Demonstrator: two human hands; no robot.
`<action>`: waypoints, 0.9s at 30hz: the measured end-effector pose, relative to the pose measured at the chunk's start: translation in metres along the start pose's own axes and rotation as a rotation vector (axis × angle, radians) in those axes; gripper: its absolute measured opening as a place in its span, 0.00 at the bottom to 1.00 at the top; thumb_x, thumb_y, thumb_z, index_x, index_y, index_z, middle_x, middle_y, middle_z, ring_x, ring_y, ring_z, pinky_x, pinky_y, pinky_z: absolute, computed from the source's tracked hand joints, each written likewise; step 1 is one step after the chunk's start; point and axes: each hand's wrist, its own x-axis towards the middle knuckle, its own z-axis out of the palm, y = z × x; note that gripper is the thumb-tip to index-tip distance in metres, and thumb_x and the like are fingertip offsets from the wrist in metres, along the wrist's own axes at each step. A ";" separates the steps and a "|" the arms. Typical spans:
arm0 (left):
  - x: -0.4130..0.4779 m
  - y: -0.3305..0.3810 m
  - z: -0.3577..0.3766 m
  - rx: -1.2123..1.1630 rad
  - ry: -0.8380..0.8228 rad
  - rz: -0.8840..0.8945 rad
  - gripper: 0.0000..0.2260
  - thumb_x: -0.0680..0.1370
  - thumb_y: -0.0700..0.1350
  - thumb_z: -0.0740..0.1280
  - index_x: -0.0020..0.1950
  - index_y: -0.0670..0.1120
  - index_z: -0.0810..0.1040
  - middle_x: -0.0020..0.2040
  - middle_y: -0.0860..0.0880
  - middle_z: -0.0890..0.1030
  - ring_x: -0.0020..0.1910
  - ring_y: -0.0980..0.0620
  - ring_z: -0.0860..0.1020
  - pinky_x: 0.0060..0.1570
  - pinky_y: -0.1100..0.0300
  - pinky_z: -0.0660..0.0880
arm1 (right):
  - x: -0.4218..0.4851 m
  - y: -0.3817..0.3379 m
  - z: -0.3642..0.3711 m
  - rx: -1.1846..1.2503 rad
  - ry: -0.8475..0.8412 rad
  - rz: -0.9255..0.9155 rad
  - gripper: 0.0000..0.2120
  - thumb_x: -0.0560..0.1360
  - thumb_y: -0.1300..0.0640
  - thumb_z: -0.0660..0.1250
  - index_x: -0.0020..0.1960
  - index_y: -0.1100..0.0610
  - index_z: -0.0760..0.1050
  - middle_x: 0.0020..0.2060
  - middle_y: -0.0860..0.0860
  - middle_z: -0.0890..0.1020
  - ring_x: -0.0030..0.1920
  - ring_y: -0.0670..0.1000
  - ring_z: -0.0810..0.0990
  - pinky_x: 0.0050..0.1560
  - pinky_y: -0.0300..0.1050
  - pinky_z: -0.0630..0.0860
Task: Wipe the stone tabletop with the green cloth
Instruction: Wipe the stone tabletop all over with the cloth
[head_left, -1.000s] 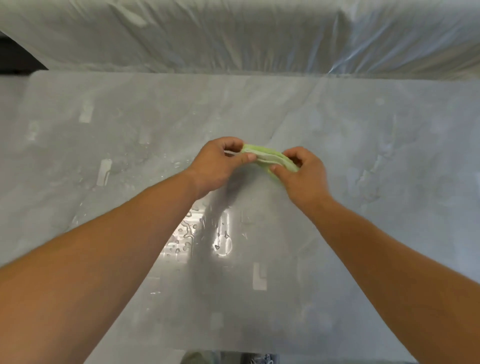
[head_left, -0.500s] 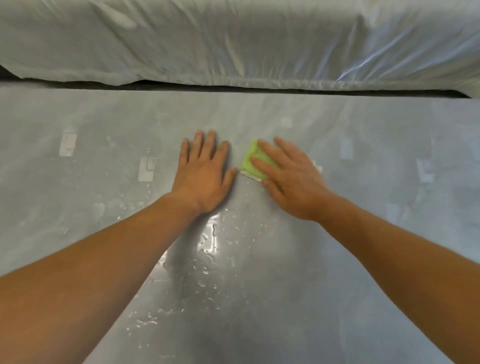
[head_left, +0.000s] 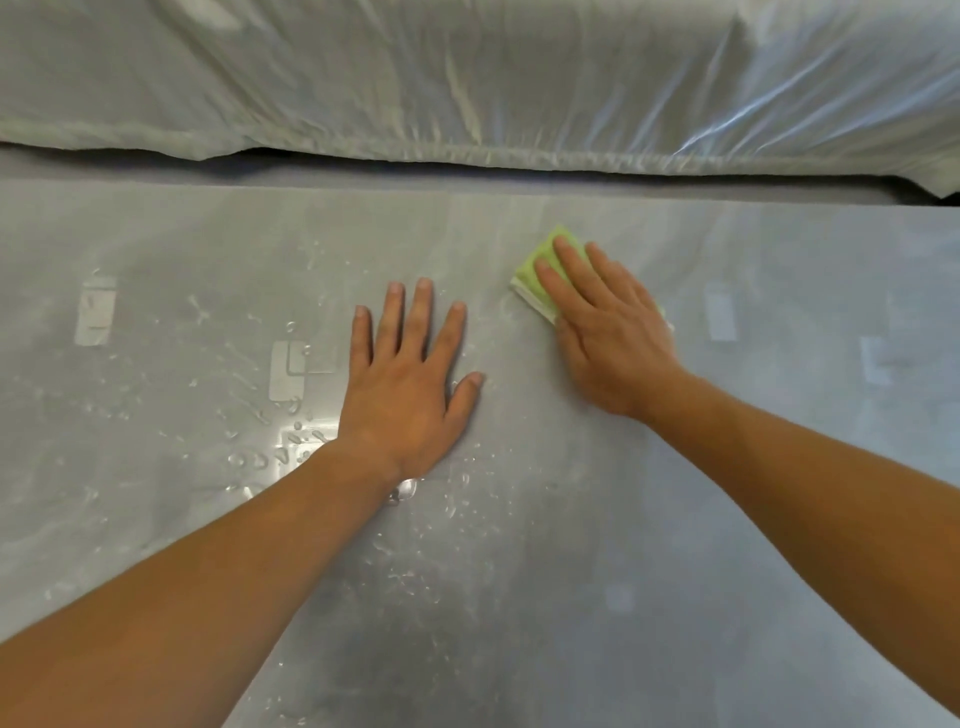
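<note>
2 hands flat on a wet grey stone desk (head_left: 675, 545), 1 green cloth (head_left: 540, 270) under the right.

The desk is polished grey stone, beaded with water droplets (head_left: 291, 441) in front of and beside the left hand (head_left: 410, 395), and it mirrors several pale rectangles, probably ceiling lights. Beyond its far edge lies a bulky shape under translucent plastic sheeting (head_left: 467, 78); what it covers cannot be told. The left hand lies palm down, fingers spread, touching bare stone and holding nothing. The right hand (head_left: 608, 332) is also flat, fingers extended and slightly apart, pressing the folded cloth against the desk; the cloth's far corner and left edge stick out past the fingertips. The cloth lies well apart from the left hand, toward the far edge.
</note>
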 end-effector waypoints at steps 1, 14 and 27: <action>0.000 0.000 0.000 -0.007 0.006 0.003 0.32 0.81 0.65 0.41 0.82 0.53 0.43 0.82 0.45 0.39 0.79 0.43 0.34 0.76 0.41 0.34 | 0.007 0.012 -0.004 -0.008 -0.008 0.031 0.26 0.82 0.52 0.51 0.80 0.48 0.54 0.80 0.49 0.52 0.79 0.58 0.52 0.78 0.56 0.51; 0.000 0.000 -0.005 -0.108 0.021 0.028 0.31 0.81 0.62 0.45 0.82 0.50 0.48 0.82 0.44 0.42 0.80 0.45 0.36 0.76 0.43 0.33 | 0.044 0.009 -0.008 -0.033 -0.002 -0.007 0.27 0.81 0.56 0.53 0.79 0.50 0.58 0.80 0.52 0.56 0.78 0.61 0.56 0.76 0.59 0.55; -0.006 -0.001 -0.012 -0.329 0.084 0.025 0.28 0.75 0.49 0.54 0.73 0.39 0.62 0.81 0.39 0.51 0.81 0.44 0.44 0.77 0.45 0.37 | 0.033 0.023 -0.009 0.010 0.036 0.204 0.28 0.81 0.56 0.55 0.80 0.50 0.56 0.80 0.52 0.54 0.78 0.61 0.56 0.76 0.57 0.53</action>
